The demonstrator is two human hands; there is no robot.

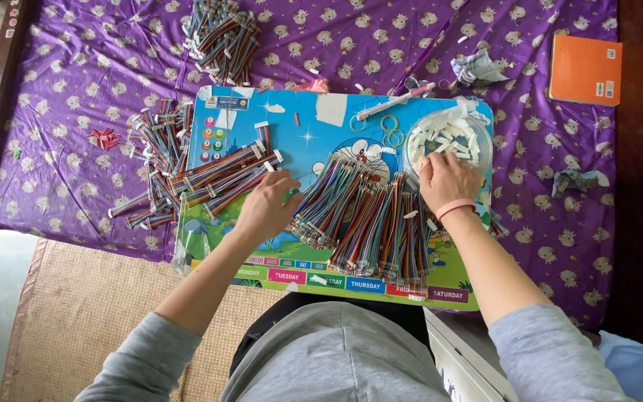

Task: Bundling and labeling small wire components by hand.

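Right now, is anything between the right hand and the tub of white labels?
Nothing visible. The right hand rests at the near rim of the clear tub of white labels, fingers at the rim. The left hand is on the wire bundles.

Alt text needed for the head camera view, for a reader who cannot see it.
Seen from above, a person's left hand and right hand rest on a fanned pile of multicoloured ribbon cables spread over a blue cartoon lap desk. The right hand sits beside a clear bowl of white strips; more cable bundles lie on the purple patterned cloth.
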